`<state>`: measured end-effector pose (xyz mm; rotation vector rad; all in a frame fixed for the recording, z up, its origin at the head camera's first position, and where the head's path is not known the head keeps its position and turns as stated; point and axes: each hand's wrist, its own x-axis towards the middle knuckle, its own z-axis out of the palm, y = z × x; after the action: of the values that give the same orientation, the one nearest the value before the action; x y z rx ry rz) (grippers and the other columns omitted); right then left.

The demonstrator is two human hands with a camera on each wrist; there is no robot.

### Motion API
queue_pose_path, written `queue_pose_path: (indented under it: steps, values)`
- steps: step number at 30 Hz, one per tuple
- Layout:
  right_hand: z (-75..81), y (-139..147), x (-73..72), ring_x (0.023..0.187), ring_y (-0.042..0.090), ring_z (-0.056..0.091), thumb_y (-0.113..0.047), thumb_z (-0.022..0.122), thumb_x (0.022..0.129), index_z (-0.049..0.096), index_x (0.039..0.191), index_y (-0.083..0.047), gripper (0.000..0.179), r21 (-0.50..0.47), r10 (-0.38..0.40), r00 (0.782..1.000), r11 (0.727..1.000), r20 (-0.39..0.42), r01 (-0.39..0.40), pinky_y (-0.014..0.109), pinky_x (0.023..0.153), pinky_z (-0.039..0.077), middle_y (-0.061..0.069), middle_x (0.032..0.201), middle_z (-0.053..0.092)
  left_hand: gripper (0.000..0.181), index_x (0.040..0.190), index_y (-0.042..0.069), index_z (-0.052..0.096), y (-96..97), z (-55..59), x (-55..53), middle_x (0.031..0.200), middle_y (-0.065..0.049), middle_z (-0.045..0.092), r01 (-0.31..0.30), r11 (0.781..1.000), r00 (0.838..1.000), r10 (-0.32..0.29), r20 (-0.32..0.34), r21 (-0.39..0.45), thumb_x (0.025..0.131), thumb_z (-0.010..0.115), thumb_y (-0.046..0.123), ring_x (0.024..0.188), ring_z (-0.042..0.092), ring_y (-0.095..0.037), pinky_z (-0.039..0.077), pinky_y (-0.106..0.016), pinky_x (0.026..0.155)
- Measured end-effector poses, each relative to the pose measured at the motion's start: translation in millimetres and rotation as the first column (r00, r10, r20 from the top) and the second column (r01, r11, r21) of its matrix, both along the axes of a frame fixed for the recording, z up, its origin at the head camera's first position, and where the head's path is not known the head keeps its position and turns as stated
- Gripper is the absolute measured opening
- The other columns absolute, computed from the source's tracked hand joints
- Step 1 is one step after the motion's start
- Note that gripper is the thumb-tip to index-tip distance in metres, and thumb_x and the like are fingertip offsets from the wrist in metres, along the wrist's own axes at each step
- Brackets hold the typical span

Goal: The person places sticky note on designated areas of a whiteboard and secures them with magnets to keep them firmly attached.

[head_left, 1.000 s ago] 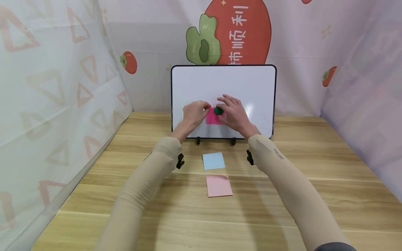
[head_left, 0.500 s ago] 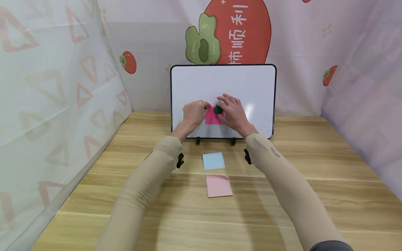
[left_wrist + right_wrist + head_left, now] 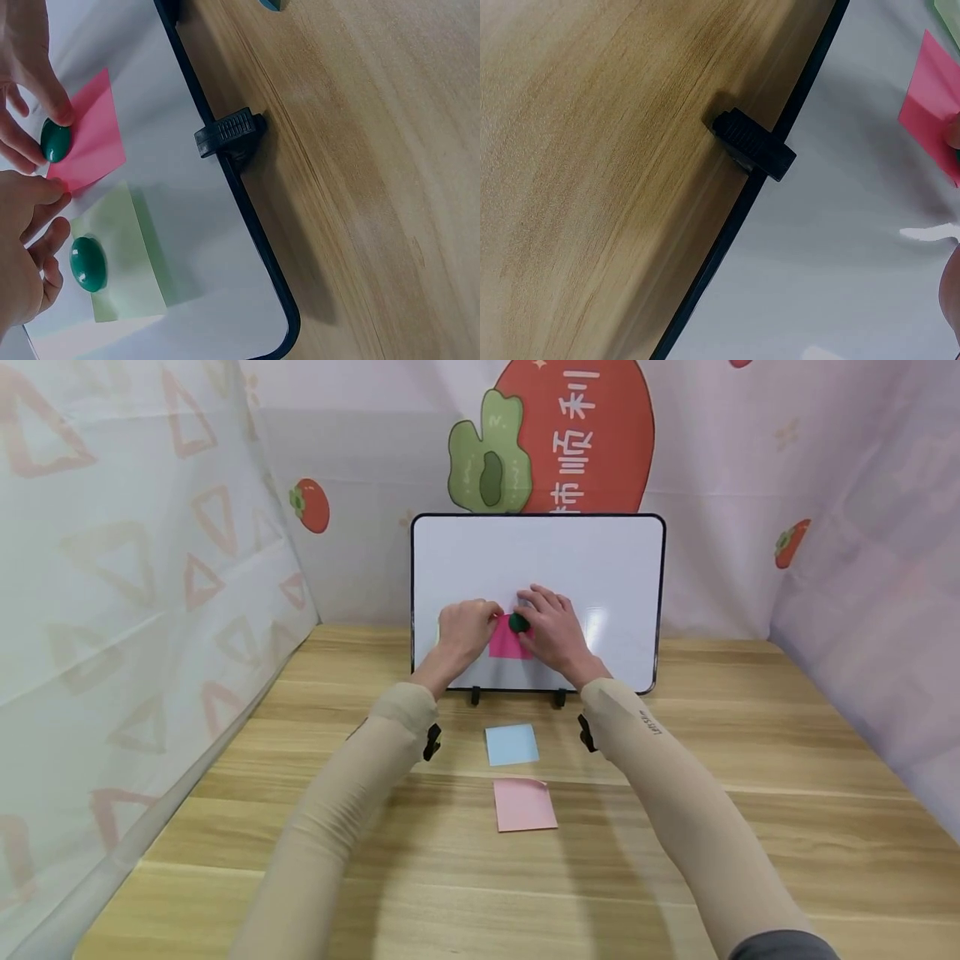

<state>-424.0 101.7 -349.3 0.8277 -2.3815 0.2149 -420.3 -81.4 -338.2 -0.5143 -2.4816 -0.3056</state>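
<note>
On the upright whiteboard (image 3: 540, 552), a hot-pink sticky note (image 3: 506, 645) lies between the two hands. My left hand (image 3: 465, 628) pinches its upper left corner between thumb and finger. With thumb and fingertips, my right hand (image 3: 557, 631) holds a round green magnet (image 3: 56, 140) over the note's upper part. The left wrist view shows a pale green sticky note (image 3: 127, 259) beside it on the board, with a second green magnet (image 3: 88, 264) on it. In the head view my left hand hides most of that note.
Black stand clips (image 3: 476, 696) hold the board's lower edge above the wooden table (image 3: 465, 893). In front lie a light blue sticky note (image 3: 512, 745) and a pale pink one (image 3: 525, 805), its top edge curling. A printed cloth (image 3: 360, 460) hangs behind and at the sides.
My right hand has shifted slightly left along the board with the green magnet. The left hand stays almost where it was, at the pink note's corner.
</note>
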Motion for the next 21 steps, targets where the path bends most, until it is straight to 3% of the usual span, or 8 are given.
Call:
queue_pose_path:
  steps: [14,21]
  values:
    - [-4.6,3.4,-3.6,0.142,0.033,0.039,-0.02,0.074,0.089,0.066,0.127,-0.007,0.041,0.021,0.0,1.0,1.0,-0.025,0.0,0.051,0.112,0.035,0.014,0.146,0.052,0.023,0.107,0.018,0.078,2.2,3.7,0.3,0.075,-0.001,0.071,-0.025,0.998,0.999,0.028,0.041,-0.057,0.099,0.057,0.019,0.056,0.052,-0.014,0.03,-0.023,0.049]
    - [-7.2,3.2,-4.4,0.141,0.034,0.039,-0.018,0.073,0.09,0.066,0.128,-0.007,0.04,0.014,0.01,0.999,1.0,-0.037,-0.01,0.051,0.112,0.034,0.014,0.145,0.052,0.021,0.107,0.019,0.078,1.4,4.9,-0.2,0.085,-0.002,0.074,-0.038,0.994,0.999,0.041,0.022,-0.103,0.098,0.059,0.021,0.056,0.051,-0.014,0.029,-0.024,0.05]
